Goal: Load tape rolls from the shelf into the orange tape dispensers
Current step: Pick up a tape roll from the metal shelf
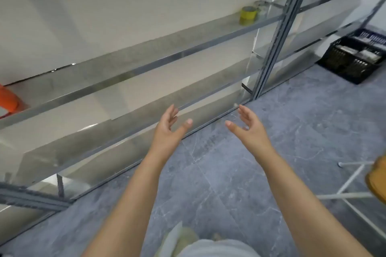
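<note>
at the far left edge of the frame an orange tape dispenser (9,100) sits on the metal shelf (146,67), only partly in view. the left hand (169,129) and right hand (248,126) hover side by side in the middle of the frame, both spread wide and holding nothing. the yellow tape roll (248,15) stands on the same shelf in the upper right, well apart from both hands, above and slightly beyond the right hand, which looks the nearer.
</note>
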